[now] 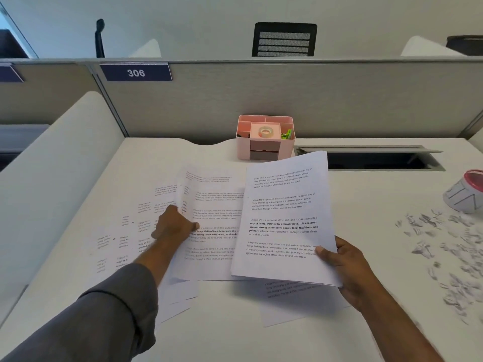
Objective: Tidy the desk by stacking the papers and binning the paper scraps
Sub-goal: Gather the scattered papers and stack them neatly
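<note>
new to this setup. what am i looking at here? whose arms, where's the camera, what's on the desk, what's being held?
There is no robot here: a person is tidying a desk with bare hands. The single picture comes from a wide-angle camera on their head, looking forward and down.

The right hand grips a stack of printed papers, raised off the desk. The left hand grips the edge of a loose sheet lying among other scattered sheets.

Paper scraps are strewn on the right, near a small tipped-over bin. At the back stands a pink organiser holding a tape roll.
</note>
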`<state>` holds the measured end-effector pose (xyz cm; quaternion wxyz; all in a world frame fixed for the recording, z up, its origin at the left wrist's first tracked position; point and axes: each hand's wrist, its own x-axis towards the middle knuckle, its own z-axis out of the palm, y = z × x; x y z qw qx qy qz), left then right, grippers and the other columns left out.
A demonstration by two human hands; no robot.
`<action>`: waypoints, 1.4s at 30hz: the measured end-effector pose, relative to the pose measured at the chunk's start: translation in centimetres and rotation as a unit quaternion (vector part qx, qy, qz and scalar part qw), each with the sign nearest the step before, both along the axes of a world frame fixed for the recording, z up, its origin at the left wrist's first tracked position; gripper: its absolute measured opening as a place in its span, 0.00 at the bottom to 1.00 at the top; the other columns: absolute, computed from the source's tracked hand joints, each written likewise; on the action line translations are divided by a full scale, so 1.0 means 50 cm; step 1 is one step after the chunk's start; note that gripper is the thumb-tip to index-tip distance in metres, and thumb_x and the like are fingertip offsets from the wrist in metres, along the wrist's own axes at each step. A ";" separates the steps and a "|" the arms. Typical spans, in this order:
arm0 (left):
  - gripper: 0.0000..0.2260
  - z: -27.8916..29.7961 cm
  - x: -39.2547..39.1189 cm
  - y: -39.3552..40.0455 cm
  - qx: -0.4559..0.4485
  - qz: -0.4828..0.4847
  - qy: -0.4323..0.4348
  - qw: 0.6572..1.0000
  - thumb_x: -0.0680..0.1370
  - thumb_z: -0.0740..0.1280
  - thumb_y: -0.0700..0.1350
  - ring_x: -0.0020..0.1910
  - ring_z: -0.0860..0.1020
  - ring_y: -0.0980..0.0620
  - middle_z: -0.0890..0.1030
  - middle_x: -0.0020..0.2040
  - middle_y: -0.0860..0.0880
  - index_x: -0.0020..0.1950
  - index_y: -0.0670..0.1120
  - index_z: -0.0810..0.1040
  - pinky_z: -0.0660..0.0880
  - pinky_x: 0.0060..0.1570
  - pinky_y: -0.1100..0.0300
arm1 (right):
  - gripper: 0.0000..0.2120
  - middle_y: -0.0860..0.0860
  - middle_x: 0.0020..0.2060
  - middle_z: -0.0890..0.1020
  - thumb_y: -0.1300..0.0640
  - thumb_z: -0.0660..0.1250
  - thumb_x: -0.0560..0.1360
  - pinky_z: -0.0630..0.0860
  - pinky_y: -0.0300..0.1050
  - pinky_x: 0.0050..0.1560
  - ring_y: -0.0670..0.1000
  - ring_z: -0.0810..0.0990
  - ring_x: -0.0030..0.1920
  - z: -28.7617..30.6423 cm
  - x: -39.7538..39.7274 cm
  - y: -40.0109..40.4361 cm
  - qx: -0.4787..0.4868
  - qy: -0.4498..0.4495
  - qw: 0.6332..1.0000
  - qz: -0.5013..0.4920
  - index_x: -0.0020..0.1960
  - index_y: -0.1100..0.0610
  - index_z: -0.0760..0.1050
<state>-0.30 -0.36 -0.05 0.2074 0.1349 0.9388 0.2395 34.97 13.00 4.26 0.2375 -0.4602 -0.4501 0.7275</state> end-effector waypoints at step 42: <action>0.47 -0.042 0.047 -0.076 -0.079 -0.040 0.091 0.992 0.71 0.70 0.69 0.79 0.53 0.38 0.56 0.80 0.40 0.80 0.47 0.54 0.57 0.73 0.38 | 0.15 0.56 0.53 0.85 0.65 0.69 0.73 0.80 0.51 0.49 0.60 0.85 0.51 -0.012 -0.009 -0.037 0.010 0.032 0.999 0.038 0.59 0.57 0.80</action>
